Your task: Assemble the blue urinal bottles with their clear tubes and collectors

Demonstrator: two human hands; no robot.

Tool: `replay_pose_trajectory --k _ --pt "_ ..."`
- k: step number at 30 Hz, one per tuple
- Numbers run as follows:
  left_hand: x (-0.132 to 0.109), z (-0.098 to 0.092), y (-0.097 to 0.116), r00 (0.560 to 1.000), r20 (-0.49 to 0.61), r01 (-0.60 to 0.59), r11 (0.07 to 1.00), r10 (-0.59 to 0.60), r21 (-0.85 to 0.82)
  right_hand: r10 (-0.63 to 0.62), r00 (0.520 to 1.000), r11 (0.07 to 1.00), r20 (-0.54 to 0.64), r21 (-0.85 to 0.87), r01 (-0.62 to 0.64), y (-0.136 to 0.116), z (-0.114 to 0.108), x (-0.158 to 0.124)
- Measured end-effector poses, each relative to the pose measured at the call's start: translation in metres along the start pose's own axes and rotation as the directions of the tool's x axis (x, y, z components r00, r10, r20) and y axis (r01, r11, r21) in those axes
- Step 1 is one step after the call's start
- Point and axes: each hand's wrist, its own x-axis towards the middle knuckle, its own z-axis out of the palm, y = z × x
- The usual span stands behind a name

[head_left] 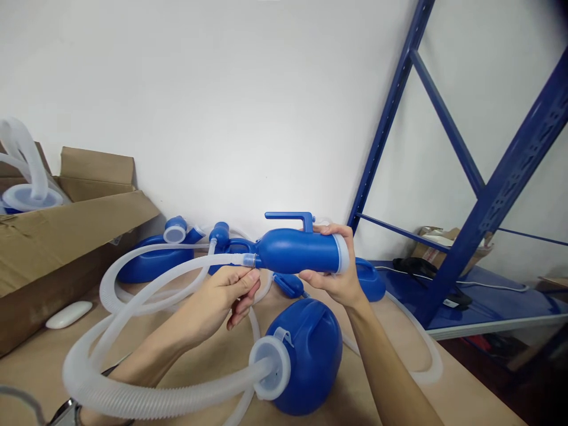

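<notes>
My right hand [339, 275] is wrapped round the wide, white-rimmed end of a blue plastic bottle [295, 251], held level above the table with its handle upward. A translucent corrugated hose [186, 263] is fitted over the bottle's narrow left spout. At that joint sits a thin metal hose clamp [254, 260]; the fingertips of my left hand [233, 290] pinch at its lower side. The hose loops left and round to the white cap [270, 368] of a larger blue jug [310, 361], which lies on its side below my hands.
More blue bottles [153, 260] and hoses lie along the wall. An open cardboard box [80, 231] with hoses stands at left, beside a white computer mouse [68, 315]. A blue metal shelf [474, 296] bounds the right side. The tabletop [186, 378] is brown.
</notes>
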Motion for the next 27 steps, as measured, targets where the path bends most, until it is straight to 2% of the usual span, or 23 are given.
replay_pose_trajectory --k 6,17,27 --pt "-0.001 0.0 0.001 1.0 -0.008 -0.016 0.999 0.016 -0.027 -0.001 1.0 1.0 -0.031 0.017 0.001 0.0 -0.002 0.001" --pt "-0.002 0.003 0.005 1.0 0.025 0.009 0.999 -0.008 -0.043 0.025 1.0 0.999 0.004 0.027 -0.025 0.001 0.0 0.0" --pt "-0.002 0.01 0.007 0.998 -0.059 0.006 1.0 -0.005 0.015 0.03 0.999 1.0 -0.04 0.012 -0.029 0.003 0.002 0.0"
